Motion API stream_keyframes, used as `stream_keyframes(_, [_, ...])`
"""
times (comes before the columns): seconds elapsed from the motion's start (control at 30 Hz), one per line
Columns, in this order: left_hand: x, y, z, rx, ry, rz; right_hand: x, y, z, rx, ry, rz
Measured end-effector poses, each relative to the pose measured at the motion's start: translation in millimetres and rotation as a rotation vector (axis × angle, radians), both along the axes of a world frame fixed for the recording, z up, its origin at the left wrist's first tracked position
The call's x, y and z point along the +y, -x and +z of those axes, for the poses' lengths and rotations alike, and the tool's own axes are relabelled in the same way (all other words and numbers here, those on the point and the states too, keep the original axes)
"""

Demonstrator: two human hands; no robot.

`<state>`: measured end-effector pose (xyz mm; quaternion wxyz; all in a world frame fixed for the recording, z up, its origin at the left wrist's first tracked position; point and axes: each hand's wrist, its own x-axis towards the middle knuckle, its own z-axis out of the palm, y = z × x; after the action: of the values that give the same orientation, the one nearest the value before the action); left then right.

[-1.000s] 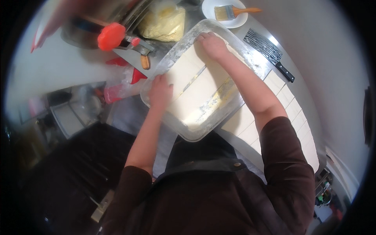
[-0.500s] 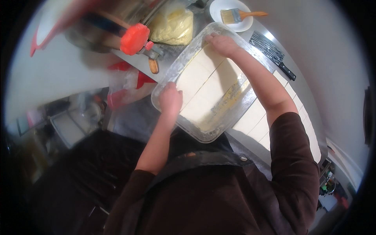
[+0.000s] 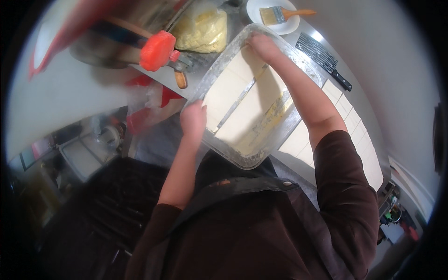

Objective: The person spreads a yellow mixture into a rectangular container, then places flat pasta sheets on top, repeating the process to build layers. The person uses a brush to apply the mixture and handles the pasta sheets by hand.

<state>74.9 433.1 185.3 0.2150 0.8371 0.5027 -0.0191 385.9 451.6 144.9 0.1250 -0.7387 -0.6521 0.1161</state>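
So, leftmost dough strip in the translucent plastic bin lies lengthwise between left hand and right hand, one near each end; fingertips hidden, can't tell grip.

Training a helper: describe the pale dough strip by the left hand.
Start at the large translucent plastic tub. Inside, along its left wall, lies this flat pale dough strip; unlike the neighbouring strip to its right, it's beside the bare left hand.
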Motion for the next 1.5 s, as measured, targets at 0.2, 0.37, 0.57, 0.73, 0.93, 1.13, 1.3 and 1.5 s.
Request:
stream_keyframes(0.2, [-8.9, 8.1, 8.2, -0.059, -0.108, -0.013, -16.8, 11.2, 19.7, 0.142, -0.119, -0.094])
stream_keyframes(0.37, [-7.5, 8.3, 5.7, 0.016, -0.114, -0.014, -18.4, 15.1, 20.9, 0.367, -0.096, -0.244])
stream_keyframes(0.57, [-4.7, 8.5, -9.3, 0.073, -0.148, -0.018, -12.6, 13.3, 10.1, 0.172, -0.071, -0.182])
stream_keyframes(0.73, [-25.4, 0.5, 11.2, -0.088, -0.303, -0.148, -28.8, 11.9, 23.3, 0.410, -0.228, -0.263])
stream_keyframes(0.93, [-79.0, -22.8, 14.8, -0.112, 0.067, -0.433, -119.6, 7.3, 39.9, 0.370, 0.133, -0.680])
stream_keyframes(1.13, [-101.7, -41.1, -3.7, -0.069, 0.000, -0.532, -153.9, 46.6, 14.0, 0.716, -0.134, -0.996])
stream_keyframes(1.3, [-95.7, -40.1, -8.7, -0.016, -0.126, -0.535, -156.0, 53.3, 2.8, 0.927, -0.296, -0.873])
stream_keyframes(1.5, [-89.0, -38.3, -13.5, -0.042, -0.174, -0.481, -160.6, 58.9, -12.5, 1.033, -0.301, -0.793])
